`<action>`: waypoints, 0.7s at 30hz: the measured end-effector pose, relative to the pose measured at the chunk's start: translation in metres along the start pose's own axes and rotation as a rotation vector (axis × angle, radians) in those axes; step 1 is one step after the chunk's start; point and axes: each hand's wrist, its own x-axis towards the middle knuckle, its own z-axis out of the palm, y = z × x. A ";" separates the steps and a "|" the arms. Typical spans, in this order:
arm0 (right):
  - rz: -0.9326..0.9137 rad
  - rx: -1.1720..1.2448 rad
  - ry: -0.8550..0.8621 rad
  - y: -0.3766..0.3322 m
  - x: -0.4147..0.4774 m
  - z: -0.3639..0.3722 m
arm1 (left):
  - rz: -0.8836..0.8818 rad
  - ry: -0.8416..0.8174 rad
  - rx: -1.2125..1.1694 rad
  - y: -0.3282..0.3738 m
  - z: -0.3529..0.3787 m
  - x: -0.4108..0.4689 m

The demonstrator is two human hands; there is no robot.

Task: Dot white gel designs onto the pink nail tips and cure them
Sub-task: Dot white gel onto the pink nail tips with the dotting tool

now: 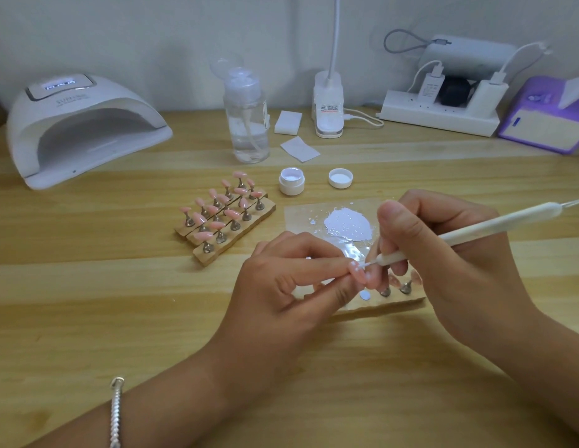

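Your left hand (281,279) has its fingers curled in tight, and it pinches 1 small pink oval nail tip (357,273) between thumb and fingertips. Your right hand (443,253) is wrapped round the long white dotting pen (459,234) like a pencil. The pen's thin point touches the top of that tip, where a few white dots already show.

The dots look wet, so your left thumb, right next to them, could smear them if it slips. Press too hard and I think a dot will spread into a blob. The puddle of white gel on the clear sheet (349,225) sits just behind your right fingers, so a low knuckle could dip in. 2 more tips stand on the pale wooden block (378,307) under that hand and could get bumped.

The white curved curing lamp (81,124), far off past your left hand, seems to say "SUN". Its lit screen is too blurry to read.
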 end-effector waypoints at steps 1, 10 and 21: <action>0.000 0.000 0.000 0.000 0.000 0.000 | 0.005 0.001 0.002 0.000 0.000 0.000; -0.003 -0.003 0.005 -0.002 0.000 0.000 | 0.017 0.006 0.006 -0.001 0.001 0.000; 0.011 -0.043 0.001 0.000 0.000 -0.002 | 0.016 0.006 0.009 0.000 0.001 0.000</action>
